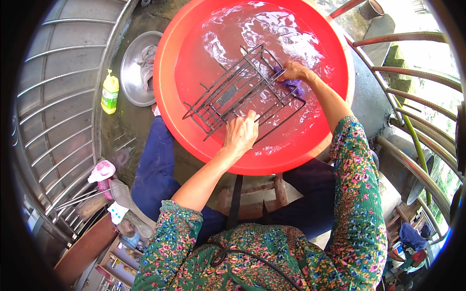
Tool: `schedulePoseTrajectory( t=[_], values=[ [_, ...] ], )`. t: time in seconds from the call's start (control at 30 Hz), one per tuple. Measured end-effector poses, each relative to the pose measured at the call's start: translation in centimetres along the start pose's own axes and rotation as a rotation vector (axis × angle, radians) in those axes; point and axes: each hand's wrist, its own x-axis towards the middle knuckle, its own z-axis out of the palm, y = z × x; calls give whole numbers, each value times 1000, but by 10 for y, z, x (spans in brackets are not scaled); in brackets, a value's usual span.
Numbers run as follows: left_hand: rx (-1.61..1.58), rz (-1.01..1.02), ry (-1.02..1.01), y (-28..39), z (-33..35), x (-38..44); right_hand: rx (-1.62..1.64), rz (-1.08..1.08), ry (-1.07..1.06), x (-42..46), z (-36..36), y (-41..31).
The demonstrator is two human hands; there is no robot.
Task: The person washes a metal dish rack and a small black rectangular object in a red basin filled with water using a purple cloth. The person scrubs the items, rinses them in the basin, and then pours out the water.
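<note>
A dark metal wire rack [233, 96] is held tilted over a large red plastic tub [165, 94] of cloudy water. My left hand [241, 131] grips the rack's near side, fingers closed around a bar. On the far right end of the rack, my right hand [294, 71] presses a purple cloth [295, 88] around a corner wire. Part of the cloth hangs below that hand. Whether the rack's lower bars dip into the water I cannot tell.
Left of the tub stand a metal basin [127, 72] with a greyish cloth [148, 62] and a yellow pump bottle [110, 94]. Metal railings [69, 47] run along the left, more bars [415, 72] along the right. A pink-and-white bottle [102, 171] is at lower left.
</note>
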Motion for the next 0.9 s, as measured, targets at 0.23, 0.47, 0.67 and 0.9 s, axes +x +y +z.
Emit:
schedulePoseTrajectory(
  t=[0.23, 0.47, 0.67, 0.9],
  values=[
    [17, -4, -10, -2, 3, 0, 707, 143, -142, -7, 18, 36],
    [48, 2, 4, -3, 5, 0, 835, 112, -159, -28, -14, 30],
    [29, -2, -15, -4, 4, 1, 195, 28, 40, -21, -12, 11],
    [25, 9, 0, -2, 4, 1, 178, -88, -19, -20, -8, 12]
  ],
)
